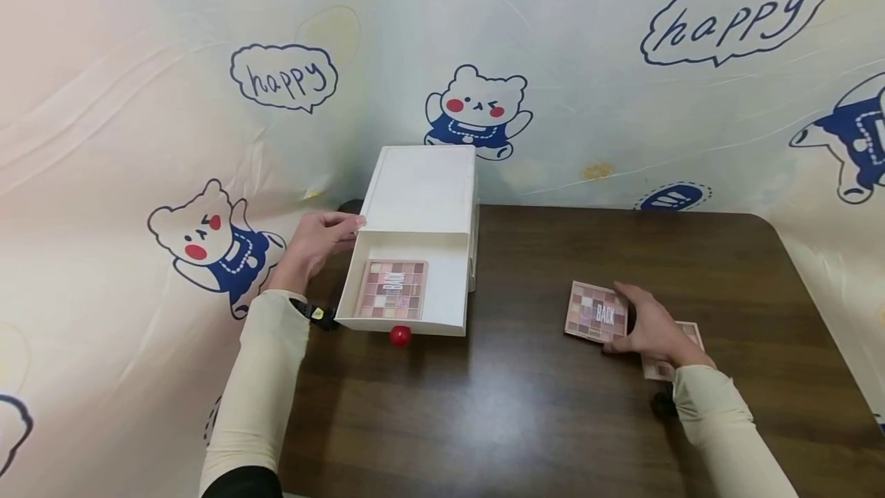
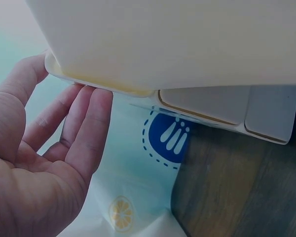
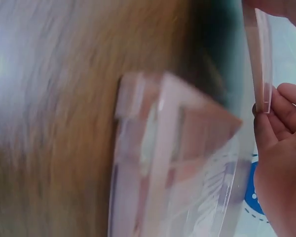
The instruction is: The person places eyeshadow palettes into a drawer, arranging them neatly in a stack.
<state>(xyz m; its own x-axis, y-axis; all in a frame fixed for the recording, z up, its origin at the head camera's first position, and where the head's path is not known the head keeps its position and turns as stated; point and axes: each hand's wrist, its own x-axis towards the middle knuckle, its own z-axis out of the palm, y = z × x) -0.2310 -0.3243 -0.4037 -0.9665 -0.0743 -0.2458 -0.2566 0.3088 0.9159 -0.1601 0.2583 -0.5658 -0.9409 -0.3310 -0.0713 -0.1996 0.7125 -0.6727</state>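
Makeup palette [image 1: 586, 312], printed BACK: in the head view your right hand [image 1: 653, 331] pinches it along its edges, a sound hold that leaves most of the printed face uncovered. Beneath that wrist lies a second palette [image 1: 694, 334] on the table [image 1: 525, 375], so raise the wrist cleanly or you may drag it. Your hands are well apart. Your left hand [image 1: 316, 243] touches the white box [image 1: 422, 190]; the pulled-out drawer [image 1: 448, 290] sits to its right and nearer you, with a stored palette [image 1: 376, 302] inside, on that hand's side.

From the left wrist, your fingers look fairly straight, tips against the box's edge, thumb spread apart from them. Light, steady pressure there should stop the box shifting.

From the right wrist, the held palette stands edge-on between thumb and fingers; whether it fully clears the table is hard to say through the blur. Squeeze evenly, since off-centre pressure could twist something so thin.
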